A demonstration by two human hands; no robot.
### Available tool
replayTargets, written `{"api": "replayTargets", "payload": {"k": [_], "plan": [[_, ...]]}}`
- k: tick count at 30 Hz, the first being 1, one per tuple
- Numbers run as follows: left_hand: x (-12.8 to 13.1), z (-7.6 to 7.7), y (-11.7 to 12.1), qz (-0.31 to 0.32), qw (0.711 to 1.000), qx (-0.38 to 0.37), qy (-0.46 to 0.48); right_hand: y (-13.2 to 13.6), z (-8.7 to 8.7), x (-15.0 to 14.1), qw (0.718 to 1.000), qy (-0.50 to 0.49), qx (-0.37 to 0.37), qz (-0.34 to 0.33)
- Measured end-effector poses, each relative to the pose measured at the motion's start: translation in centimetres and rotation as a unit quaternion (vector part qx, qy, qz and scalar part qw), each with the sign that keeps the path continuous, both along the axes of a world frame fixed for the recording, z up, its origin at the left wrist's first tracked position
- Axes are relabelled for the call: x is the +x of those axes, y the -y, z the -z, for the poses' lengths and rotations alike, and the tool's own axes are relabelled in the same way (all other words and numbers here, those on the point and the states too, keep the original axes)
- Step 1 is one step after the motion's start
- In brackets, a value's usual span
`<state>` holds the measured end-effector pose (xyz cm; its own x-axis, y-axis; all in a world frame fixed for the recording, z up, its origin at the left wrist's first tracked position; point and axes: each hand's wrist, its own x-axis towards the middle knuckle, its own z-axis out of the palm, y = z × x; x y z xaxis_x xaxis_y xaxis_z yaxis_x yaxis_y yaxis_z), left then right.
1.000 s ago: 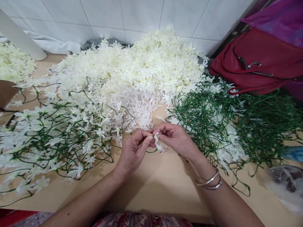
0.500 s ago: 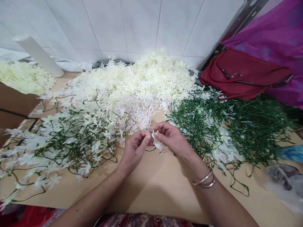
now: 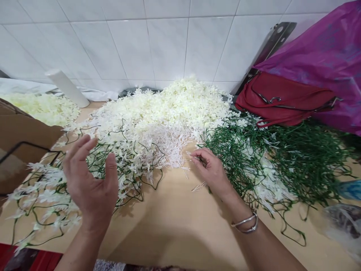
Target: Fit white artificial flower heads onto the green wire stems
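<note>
My left hand [image 3: 90, 180] hovers open, fingers spread, over the tangle of green stems with white flowers [image 3: 70, 177] at the left; it holds nothing. My right hand [image 3: 211, 171], with bangles on the wrist, rests by the heap of white stamen pieces [image 3: 169, 146], fingers curled in a pinch at the edge of the bare green stems [image 3: 254, 158]. What it pinches is too small to make out. A loose white stamen piece [image 3: 199, 186] lies on the table just below it. A big heap of cream flower heads [image 3: 175, 105] sits behind.
A tan table [image 3: 175, 226] carries everything. A red handbag [image 3: 282, 99] and a purple bag [image 3: 324, 64] stand at the back right. A cardboard box [image 3: 19, 143] is at the left, a white tube [image 3: 67, 88] leans on the tiled wall. Plastic bags [image 3: 342, 222] lie at the right edge.
My hands parted: the left swung out to the left over the flowered stems and opened, the flowered sprig gone from it. The right moved up to the stamen heap. The camera tilted up.
</note>
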<state>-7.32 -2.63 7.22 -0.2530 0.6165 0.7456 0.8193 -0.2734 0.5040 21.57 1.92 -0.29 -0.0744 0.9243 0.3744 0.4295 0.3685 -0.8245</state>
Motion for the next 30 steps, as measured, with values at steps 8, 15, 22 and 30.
{"api": "replayTargets", "payload": {"k": [8,15,22,30], "plan": [[6.0,4.5,-1.8,0.173,0.958,-0.149,-0.176,-0.7,1.8,-0.9,0.955,0.284,0.076,0.047],[6.4,4.6,-4.0,0.085,0.901,-0.308,-0.294,-0.6,1.6,0.0,0.967,0.226,0.11,0.031],[6.0,4.4,-4.1,0.064,0.896,-0.313,-0.309,-0.7,1.5,0.1,0.978,0.147,0.142,0.052],[5.1,2.8,-4.3,0.117,0.955,-0.209,-0.172,-0.5,1.1,-0.1,0.983,0.097,0.146,0.059]]}}
